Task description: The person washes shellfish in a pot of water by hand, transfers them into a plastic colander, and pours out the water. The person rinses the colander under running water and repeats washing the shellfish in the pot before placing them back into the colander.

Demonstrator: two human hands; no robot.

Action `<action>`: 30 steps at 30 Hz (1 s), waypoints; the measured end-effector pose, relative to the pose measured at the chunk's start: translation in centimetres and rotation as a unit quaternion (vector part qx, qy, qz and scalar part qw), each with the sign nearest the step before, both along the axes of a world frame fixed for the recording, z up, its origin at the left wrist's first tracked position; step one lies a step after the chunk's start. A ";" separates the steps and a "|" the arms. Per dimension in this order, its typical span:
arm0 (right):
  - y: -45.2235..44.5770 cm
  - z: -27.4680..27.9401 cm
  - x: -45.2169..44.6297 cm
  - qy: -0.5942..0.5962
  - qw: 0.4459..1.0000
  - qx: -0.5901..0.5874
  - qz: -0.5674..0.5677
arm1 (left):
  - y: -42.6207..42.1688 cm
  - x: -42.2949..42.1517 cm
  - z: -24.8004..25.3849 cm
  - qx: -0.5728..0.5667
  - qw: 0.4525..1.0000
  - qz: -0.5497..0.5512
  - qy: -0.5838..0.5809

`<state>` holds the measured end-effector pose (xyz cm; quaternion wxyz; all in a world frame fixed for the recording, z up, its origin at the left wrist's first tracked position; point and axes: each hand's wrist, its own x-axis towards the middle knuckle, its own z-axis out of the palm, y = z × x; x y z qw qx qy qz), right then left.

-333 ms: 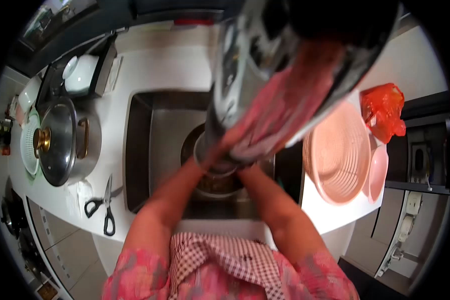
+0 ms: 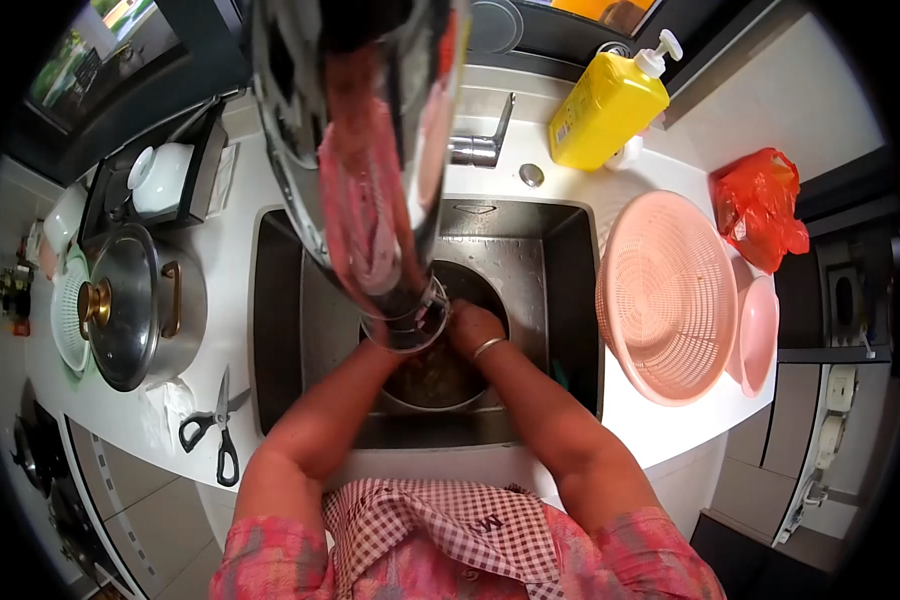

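Note:
Both my arms reach down into the steel sink (image 2: 326,290), over a round metal pot or bowl (image 2: 475,280) with dark, murky contents. My right hand (image 2: 475,330), a bracelet at its wrist, is inside the vessel near its right side; its fingers are mostly hidden. My left hand (image 2: 385,358) is at the vessel's left side, largely covered by the tap spout. That large chrome spout (image 2: 370,180) hangs close to the camera and reflects a pink sleeve. What either hand holds cannot be made out.
On the left counter are a lidded steel pot (image 2: 135,310), black-handled scissors (image 2: 215,430) and a rack with white bowls (image 2: 160,175). To the right are a pink colander (image 2: 665,300), a pink bowl (image 2: 758,335) and a red plastic bag (image 2: 760,210). Behind stands a yellow pump bottle (image 2: 610,110).
The view has swung, so the spout appears further left. The tap lever, yellow bottle and more of my right hand now show. My arms stay down in the sink.

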<state>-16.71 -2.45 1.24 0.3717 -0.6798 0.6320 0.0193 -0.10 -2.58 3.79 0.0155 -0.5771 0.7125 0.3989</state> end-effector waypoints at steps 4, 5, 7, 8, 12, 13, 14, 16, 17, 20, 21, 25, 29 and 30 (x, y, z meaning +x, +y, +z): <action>1.6 1.1 -2.3 -0.017 0.994 -0.097 0.058 | 1.9 1.8 -0.5 -0.060 0.997 0.001 0.041; 2.6 1.5 -2.3 -0.007 0.990 -0.115 0.077 | 2.4 1.9 1.2 -0.101 0.993 -0.053 -0.020; 4.6 1.8 -1.9 0.025 0.983 -0.142 0.110 | 4.0 2.3 2.8 -0.167 0.974 -0.121 -0.096; 5.4 1.6 -1.8 0.047 0.980 -0.149 0.125 | 4.8 2.5 2.7 -0.187 0.967 -0.136 -0.111; 5.9 -0.5 0.5 0.097 0.985 -0.079 0.117 | 5.2 0.8 0.0 -0.085 0.962 -0.174 -0.195; 5.5 -0.8 0.7 0.089 0.990 -0.051 0.101 | 5.2 0.5 -2.4 -0.091 0.963 -0.166 -0.190; 5.2 -3.0 0.7 0.071 0.992 -0.035 0.099 | 5.1 0.4 -4.9 -0.098 0.965 -0.158 -0.185; 4.0 -9.0 0.8 0.033 0.995 -0.005 0.097 | 3.9 0.4 -9.8 -0.023 0.989 -0.091 -0.116; 3.6 -8.8 0.6 0.001 0.997 0.000 0.073 | 3.3 0.2 -10.9 0.015 0.995 -0.057 -0.080; 2.5 -5.7 0.3 -0.042 0.998 0.032 0.021 | 3.0 -0.2 -2.8 0.095 0.986 0.096 0.101; 2.2 -3.1 0.2 -0.019 0.998 0.051 0.015 | 2.7 -0.6 0.7 0.131 0.984 0.102 0.068; 2.8 -0.3 0.1 0.017 0.999 -0.006 0.039 | 2.6 0.0 3.5 0.083 0.995 0.048 0.017; 3.2 3.7 -0.1 0.040 0.992 -0.039 0.110 | 3.7 1.1 3.8 -0.082 0.994 -0.053 0.049; 2.9 3.9 0.0 0.056 0.989 -0.062 0.121 | 3.1 1.3 4.0 -0.129 0.988 -0.076 0.037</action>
